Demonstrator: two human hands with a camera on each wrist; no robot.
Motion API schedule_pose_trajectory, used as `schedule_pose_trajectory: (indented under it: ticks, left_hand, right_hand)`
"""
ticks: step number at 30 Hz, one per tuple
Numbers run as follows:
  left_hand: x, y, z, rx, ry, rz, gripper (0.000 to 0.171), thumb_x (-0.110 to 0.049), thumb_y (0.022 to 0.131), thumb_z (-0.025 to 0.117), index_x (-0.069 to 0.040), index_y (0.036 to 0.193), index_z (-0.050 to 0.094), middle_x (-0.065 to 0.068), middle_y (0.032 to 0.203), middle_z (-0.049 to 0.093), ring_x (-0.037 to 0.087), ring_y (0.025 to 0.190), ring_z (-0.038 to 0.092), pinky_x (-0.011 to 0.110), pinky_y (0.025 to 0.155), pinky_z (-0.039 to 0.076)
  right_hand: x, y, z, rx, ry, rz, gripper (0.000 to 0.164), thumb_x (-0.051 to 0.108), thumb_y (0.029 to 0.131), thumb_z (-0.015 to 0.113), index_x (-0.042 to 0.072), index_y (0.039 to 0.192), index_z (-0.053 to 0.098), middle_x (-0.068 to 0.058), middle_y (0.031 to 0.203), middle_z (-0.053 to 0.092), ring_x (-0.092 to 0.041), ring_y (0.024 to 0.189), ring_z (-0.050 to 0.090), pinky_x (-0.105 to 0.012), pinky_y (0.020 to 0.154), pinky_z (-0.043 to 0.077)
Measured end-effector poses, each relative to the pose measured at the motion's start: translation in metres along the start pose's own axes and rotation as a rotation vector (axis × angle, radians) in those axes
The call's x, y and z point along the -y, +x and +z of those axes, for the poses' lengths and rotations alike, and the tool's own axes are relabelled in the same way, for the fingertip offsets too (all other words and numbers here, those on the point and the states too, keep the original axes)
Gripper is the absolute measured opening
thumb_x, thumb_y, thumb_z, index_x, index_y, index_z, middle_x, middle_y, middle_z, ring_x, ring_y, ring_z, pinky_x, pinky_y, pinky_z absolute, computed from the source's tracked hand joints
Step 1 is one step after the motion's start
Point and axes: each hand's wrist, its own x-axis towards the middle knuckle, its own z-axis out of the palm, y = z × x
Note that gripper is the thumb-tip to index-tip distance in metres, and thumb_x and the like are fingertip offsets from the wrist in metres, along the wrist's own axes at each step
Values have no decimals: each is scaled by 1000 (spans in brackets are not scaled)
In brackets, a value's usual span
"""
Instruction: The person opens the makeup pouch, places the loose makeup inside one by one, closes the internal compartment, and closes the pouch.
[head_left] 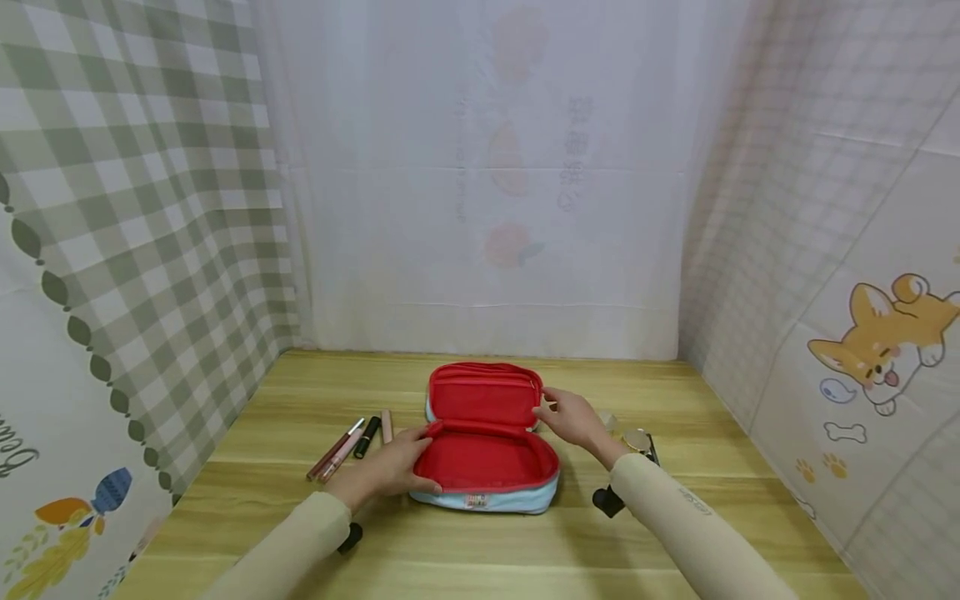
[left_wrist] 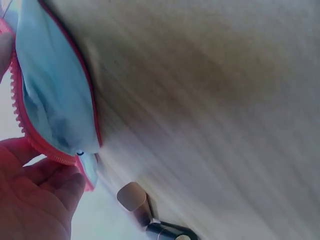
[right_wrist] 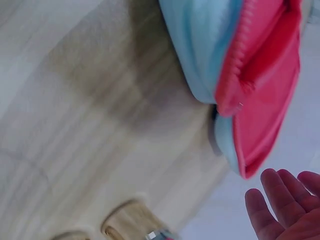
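A light-blue cosmetic bag (head_left: 487, 501) with a red lining lies unzipped in the middle of the table, its lid folded back away from me. My left hand (head_left: 386, 467) holds the bag's left rim, thumb toward the front corner and fingers near the hinge. The left wrist view shows those fingers (left_wrist: 60, 182) at the red zipper edge. Beside the lid's right edge is my right hand (head_left: 572, 417), its fingers loosely extended. In the right wrist view they are spread with nothing between them, close to the lid's red corner (right_wrist: 250, 167). The main compartment shows only red lining.
Left of the bag lie slim makeup tubes (head_left: 347, 454), a black tube (head_left: 367, 437) and a pinkish tube (head_left: 387, 427). Behind my right forearm are a round gold-rimmed item (head_left: 637, 440) and other small things, partly hidden. Cloth curtains (head_left: 480, 250) enclose the wooden table (head_left: 450, 558) on three sides.
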Motion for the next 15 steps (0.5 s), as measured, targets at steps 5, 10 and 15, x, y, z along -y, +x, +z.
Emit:
schedule_pose_trajectory:
  ticks: [5,10,15]
  left_hand:
    - [0,-1,5,-16,17,-25,87,-44,79,83,14,136,50,27,147,40,42,133,42,50,105,41]
    - [1,0,9,-31,2,-26,91,-45,79,83,14,138,47,27,148,39,41,134,42,49,106,40]
    - [3,0,12,-42,-2,-33,93,-46,79,82,14,140,44,26,149,38,40,134,42,48,106,40]
  right_hand:
    - [-3,-7,-24,-39,-37,-40,51,20,99,60,-10,139,49,-28,131,58,-41,114,61,-52,93,50]
    - [-18,-24,-54,-90,-87,-42,47,18,100,58,-12,136,51,-29,126,60,-42,111,62,-54,92,49]
    - [-43,-42,-80,-125,-138,15,46,19,102,55,-13,134,51,-31,123,61,-45,108,61,-57,87,49]
